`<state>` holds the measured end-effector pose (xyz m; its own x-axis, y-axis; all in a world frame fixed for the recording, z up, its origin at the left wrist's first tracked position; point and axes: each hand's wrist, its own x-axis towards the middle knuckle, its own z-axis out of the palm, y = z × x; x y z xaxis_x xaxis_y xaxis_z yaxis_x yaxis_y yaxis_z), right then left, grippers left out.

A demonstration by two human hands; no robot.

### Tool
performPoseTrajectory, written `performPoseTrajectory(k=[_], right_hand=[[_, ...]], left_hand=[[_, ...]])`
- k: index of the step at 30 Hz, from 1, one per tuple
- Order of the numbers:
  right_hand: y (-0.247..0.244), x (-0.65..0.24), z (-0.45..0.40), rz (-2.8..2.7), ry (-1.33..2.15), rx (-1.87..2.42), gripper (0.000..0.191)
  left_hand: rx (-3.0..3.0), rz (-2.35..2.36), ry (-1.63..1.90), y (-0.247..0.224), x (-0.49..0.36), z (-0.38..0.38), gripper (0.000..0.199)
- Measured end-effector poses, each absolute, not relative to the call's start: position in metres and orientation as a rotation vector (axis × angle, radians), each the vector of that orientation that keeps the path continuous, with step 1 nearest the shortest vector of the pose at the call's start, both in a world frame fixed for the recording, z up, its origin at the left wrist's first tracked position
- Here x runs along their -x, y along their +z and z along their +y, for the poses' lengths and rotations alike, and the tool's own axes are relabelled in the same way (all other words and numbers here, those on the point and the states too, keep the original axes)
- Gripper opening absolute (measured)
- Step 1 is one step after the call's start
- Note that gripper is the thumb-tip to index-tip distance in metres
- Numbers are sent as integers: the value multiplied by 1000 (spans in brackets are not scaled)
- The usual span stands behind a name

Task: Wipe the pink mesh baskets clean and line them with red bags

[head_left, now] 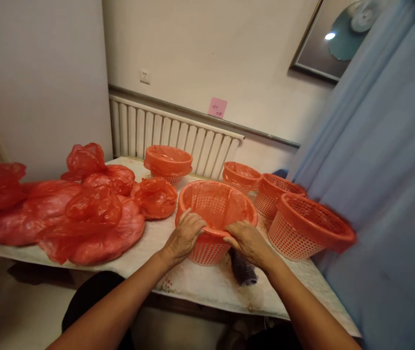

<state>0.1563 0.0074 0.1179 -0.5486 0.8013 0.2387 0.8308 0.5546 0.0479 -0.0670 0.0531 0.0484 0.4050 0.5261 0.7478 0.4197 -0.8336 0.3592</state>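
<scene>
An orange-red plastic basket (pixel 207 252) with a perforated wall stands upright in front of me, lined with a thin red plastic bag (pixel 217 200) folded over its rim. On the near left of that rim, my left hand (pixel 186 234) is closed, fingers over the edge. My right hand (pixel 248 239) grips the near right of the same rim, thumb on the outside. Both hands press the bag's folded edge against the basket. Just below my right hand lies a dark roll-shaped thing (pixel 243 270), partly hidden by the hand and the basket.
More lined baskets stand at the back (pixel 169 163) and to the right (pixel 298 233). Several filled red bags (pixel 98 233) crowd the left of the white-covered table (pixel 192 287). Behind are a radiator (pixel 171 131) and, at right, a blue curtain (pixel 382 170).
</scene>
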Motion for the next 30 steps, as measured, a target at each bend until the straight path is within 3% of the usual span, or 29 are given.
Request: performPoseTrajectory(k=[6,11,15,20,23,27,30], right_hand=[[120,-163,0,-2583,-170,1566,41],[116,-135,3,-2633,-231,1602,45],[118,-124,18,-2615,-241,1662,46],[118,-125,31,-2612,-188,1699,44],[117,-126,32,-2605,-201,1689,44],[116,-125,31,-2591,-221,1699,44],[116,-125,31,-2590,-212,1713,43]], left_hand=[[-2287,790,1442,60,76,64,10],[-1551,1079,1707,38,76,62,29],[-978,1067,1504,20,68,58,20],[-559,778,1206,19,50,67,23],[-404,663,1163,23,41,75,22],[-300,569,1170,28,30,81,2],[-268,531,1211,29,25,81,10]])
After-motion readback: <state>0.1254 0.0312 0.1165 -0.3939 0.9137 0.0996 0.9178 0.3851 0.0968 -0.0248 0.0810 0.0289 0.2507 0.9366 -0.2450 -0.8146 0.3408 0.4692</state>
